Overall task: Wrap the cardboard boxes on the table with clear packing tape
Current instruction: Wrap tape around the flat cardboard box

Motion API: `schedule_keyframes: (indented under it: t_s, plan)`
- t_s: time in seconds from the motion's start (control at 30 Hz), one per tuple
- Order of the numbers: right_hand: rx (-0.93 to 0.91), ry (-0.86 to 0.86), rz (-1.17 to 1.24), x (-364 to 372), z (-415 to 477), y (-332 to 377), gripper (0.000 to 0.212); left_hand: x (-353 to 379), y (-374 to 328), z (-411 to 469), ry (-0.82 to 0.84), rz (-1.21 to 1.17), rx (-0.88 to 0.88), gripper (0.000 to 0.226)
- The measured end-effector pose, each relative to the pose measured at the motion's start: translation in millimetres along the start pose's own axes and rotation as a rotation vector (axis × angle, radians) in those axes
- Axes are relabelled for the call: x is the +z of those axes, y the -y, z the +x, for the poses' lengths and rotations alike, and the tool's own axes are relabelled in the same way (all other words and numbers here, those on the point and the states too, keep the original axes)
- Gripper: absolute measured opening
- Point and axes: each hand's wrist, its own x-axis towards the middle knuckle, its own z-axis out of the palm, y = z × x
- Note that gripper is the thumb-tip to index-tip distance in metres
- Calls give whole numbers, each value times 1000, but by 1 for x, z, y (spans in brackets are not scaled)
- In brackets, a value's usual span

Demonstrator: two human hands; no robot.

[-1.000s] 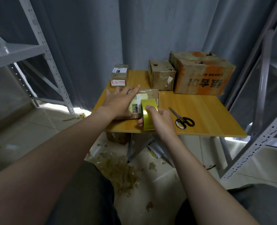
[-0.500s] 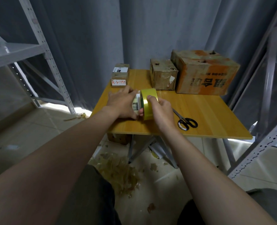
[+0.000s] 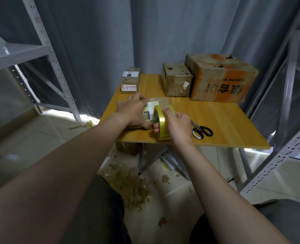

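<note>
A small flat cardboard box [image 3: 160, 101] with a white label lies near the front of the wooden table [image 3: 219, 120]. My left hand [image 3: 133, 110] lies across the box's left side, fingers spread over it and thumb down at its near edge. My right hand [image 3: 177, 125] grips a yellowish roll of packing tape [image 3: 161, 120], held upright against the box's right front, thumb on top of the roll. Most of the box is hidden by both hands.
Black-handled scissors [image 3: 201, 132] lie right of my right hand. At the back stand a small labelled box [image 3: 130, 81], a medium box [image 3: 176, 80] and a large orange-printed box [image 3: 221, 80]. Metal shelving frames flank the table. Tape scraps [image 3: 130, 184] litter the floor.
The roll went forward over the box, then came back toward the table's front edge in my right hand. My left hand stayed on the box, shifting slightly.
</note>
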Motion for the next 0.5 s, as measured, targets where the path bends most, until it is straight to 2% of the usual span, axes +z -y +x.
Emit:
schedule_keyframes:
  t_s: [0.1, 0.3, 0.4, 0.5]
  plan:
    - [2, 21, -11, -3, -14, -3, 40, 0, -4, -10, -10, 12, 14, 122]
    - [-61, 143, 20, -17, -44, -12, 17, -1, -2, -33, -7, -1, 11, 119]
    - [-106, 174, 15, -18, -57, -15, 15, -3, 2, -41, 46, -32, -5, 118]
    - [-111, 144, 4, -14, -65, -8, 14, -3, 5, -43, 141, -97, -34, 128]
